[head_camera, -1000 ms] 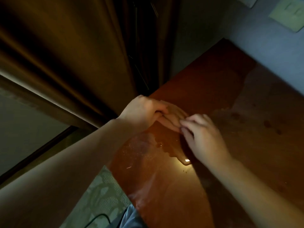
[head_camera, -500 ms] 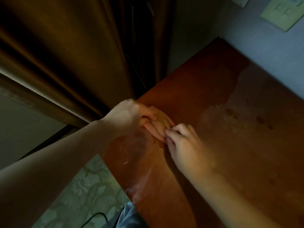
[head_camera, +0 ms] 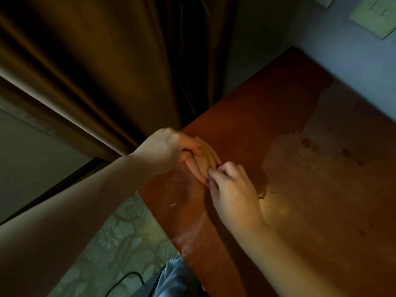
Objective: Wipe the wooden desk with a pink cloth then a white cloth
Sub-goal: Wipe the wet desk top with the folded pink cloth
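Cloth (head_camera: 203,160): small, pinkish in the dim light, bunched into soft folds; lying on the desk close to its left edge, held between the two hands.
Desk (head_camera: 310,221): reddish-brown wood with a slight shine; far side set against the wall.
Patch (head_camera: 300,151): pale and smeared with a few dark specks, on the desk to the right of the hands.
Left hand (head_camera: 169,148): reaching in over the desk's left edge, fingers curled down onto the left end of the cloth and gripping it.
Right hand (head_camera: 233,191): knuckles up, fingertips drawn together and pinching the right end of the cloth, close to the left hand.
Curtain (head_camera: 85,71): brown, hanging in long folds to the left of the desk.
Wall (head_camera: 353,61): bluish, behind the desk.
Sheet of paper (head_camera: 372,16): greenish, stuck on the wall at top right.
Floor (head_camera: 120,239): green flowered covering below the desk edge.
Cable (head_camera: 126,277): dark, looping across the floor.
Garment (head_camera: 171,279): blue-grey, at the bottom edge beside the desk.
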A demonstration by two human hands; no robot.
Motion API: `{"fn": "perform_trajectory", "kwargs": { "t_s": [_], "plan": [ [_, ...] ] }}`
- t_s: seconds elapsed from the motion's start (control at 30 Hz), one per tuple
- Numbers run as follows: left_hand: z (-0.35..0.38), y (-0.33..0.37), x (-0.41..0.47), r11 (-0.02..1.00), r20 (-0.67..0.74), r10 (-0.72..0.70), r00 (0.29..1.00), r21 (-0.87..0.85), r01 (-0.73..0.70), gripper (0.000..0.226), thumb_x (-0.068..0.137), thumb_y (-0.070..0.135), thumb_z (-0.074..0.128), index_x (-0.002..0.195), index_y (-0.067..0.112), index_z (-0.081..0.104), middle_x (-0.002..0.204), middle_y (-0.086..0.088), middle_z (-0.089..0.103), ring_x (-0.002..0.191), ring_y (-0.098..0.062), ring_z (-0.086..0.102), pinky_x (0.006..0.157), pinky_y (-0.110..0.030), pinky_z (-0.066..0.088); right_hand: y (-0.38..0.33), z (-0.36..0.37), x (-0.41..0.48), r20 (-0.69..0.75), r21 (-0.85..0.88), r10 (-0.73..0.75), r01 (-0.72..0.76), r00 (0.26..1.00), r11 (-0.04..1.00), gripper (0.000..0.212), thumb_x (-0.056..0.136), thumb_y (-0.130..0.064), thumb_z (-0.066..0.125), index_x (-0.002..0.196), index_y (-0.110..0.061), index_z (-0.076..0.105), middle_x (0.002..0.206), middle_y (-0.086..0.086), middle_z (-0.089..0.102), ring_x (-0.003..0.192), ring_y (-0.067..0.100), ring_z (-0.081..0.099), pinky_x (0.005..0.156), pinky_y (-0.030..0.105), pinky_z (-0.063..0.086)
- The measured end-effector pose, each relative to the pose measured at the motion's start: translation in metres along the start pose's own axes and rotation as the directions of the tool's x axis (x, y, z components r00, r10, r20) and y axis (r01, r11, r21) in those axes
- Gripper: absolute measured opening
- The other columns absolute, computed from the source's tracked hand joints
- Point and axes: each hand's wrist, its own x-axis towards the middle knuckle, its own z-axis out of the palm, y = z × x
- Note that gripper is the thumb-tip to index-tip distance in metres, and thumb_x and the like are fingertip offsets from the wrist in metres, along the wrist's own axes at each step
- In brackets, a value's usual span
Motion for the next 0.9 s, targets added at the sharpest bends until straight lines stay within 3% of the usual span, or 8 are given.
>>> {"fn": "perform_trajectory", "kwargs": {
  "t_s": [0.1, 0.13, 0.23, 0.3, 0.5, 0.57, 0.73, 0.9],
  "plan": [
    [0.000, -0.005, -0.018, 1.000, -0.019, -0.027, 0.999, -0.014, 0.027, 0.024, 0.085, 0.016, 0.074, 0.104, 0.029, 0.076, 0.120, 0.016, 0.069, 0.116, 0.000, 0.059, 0.098, -0.004, 0.033, -0.001, 0.003, -0.004, 0.031, 0.016, -0.074, 0.074, 0.997, 0.997, 0.025, 0.092, -0.018, 0.067, 0.116, -0.015, 0.071, 0.101, -0.001, 0.057, 0.095, 0.023, 0.054, 0.072, 0.038, 0.055],
    [0.001, -0.005, -0.015, 1.000, -0.040, -0.027, 0.999, -0.012, 0.027, 0.023, 0.085, 0.016, 0.074, 0.104, 0.029, 0.076, 0.119, 0.016, 0.069, 0.116, 0.000, 0.060, 0.098, -0.004, 0.034, 0.003, 0.002, 0.001, 0.007, 0.009, -0.061, 0.061, 0.998, 0.998, 0.024, 0.091, -0.018, 0.068, 0.115, -0.015, 0.072, 0.099, -0.001, 0.057, 0.093, 0.023, 0.054, 0.071, 0.038, 0.055],
    [0.004, 0.001, 0.002, 1.000, -0.087, 0.000, 0.996, -0.009, -0.001, 0.020, 0.087, 0.016, 0.071, 0.105, 0.024, 0.076, 0.114, 0.008, 0.073, 0.110, -0.011, 0.066, 0.097, -0.029, 0.051, 0.016, -0.007, 0.020, -0.046, -0.037, 0.054, -0.056, 0.997, 0.998, 0.024, 0.091, -0.018, 0.068, 0.114, -0.016, 0.074, 0.100, -0.001, 0.061, 0.092, 0.023, 0.054, 0.073, 0.034, 0.052],
    [0.005, 0.004, 0.006, 1.000, -0.095, -0.007, 0.995, -0.007, 0.006, 0.021, 0.088, 0.017, 0.069, 0.107, 0.024, 0.076, 0.110, 0.006, 0.074, 0.106, -0.013, 0.068, 0.094, -0.033, 0.053, 0.017, -0.009, 0.024, -0.047, -0.048, 0.100, -0.102, 0.994, 0.994, 0.024, 0.091, -0.016, 0.068, 0.114, -0.016, 0.074, 0.102, -0.001, 0.061, 0.094, 0.023, 0.054, 0.074, 0.031, 0.051],
    [0.006, -0.006, -0.050, 0.994, -0.136, -0.104, 0.985, -0.050, 0.098, 0.018, 0.083, 0.019, 0.072, 0.099, 0.026, 0.077, 0.109, 0.013, 0.073, 0.100, -0.001, 0.065, 0.085, -0.015, 0.046, -0.023, 0.012, -0.003, 0.009, -0.001, -0.016, 0.016, 1.000, 1.000, 0.021, 0.087, -0.011, 0.070, 0.107, -0.015, 0.073, 0.098, 0.000, 0.057, 0.092, 0.023, 0.053, 0.069, 0.034, 0.054],
    [0.004, -0.012, -0.058, 0.992, -0.131, -0.113, 0.985, -0.078, 0.103, 0.021, 0.084, 0.015, 0.075, 0.101, 0.026, 0.078, 0.115, 0.015, 0.071, 0.109, 0.004, 0.061, 0.091, -0.021, 0.051, -0.028, 0.017, -0.004, 0.007, 0.020, -0.053, 0.053, 0.999, 0.998, 0.019, 0.085, -0.009, 0.072, 0.104, -0.013, 0.074, 0.096, 0.001, 0.057, 0.089, 0.023, 0.055, 0.065, 0.035, 0.054],
    [-0.005, -0.006, -0.015, 0.993, -0.116, -0.116, 0.986, -0.039, 0.112, 0.020, 0.084, 0.019, 0.072, 0.102, 0.027, 0.076, 0.107, 0.008, 0.075, 0.100, -0.015, 0.070, 0.087, -0.034, 0.056, -0.002, 0.007, 0.027, -0.063, 0.015, 0.054, -0.053, 0.997, 0.998, 0.019, 0.089, -0.015, 0.068, 0.107, -0.017, 0.075, 0.098, 0.000, 0.059, 0.091, 0.025, 0.054, 0.072, 0.036, 0.053],
    [-0.001, -0.009, -0.023, 0.991, -0.144, -0.134, 0.981, -0.049, 0.128, 0.023, 0.081, 0.016, 0.073, 0.100, 0.029, 0.077, 0.110, 0.013, 0.073, 0.100, -0.006, 0.066, 0.083, -0.015, 0.044, -0.018, 0.009, 0.018, -0.051, -0.004, 0.070, -0.071, 0.996, 0.997, 0.021, 0.087, -0.014, 0.070, 0.107, -0.015, 0.074, 0.097, 0.000, 0.057, 0.092, 0.024, 0.053, 0.073, 0.037, 0.053]
  ]
}}
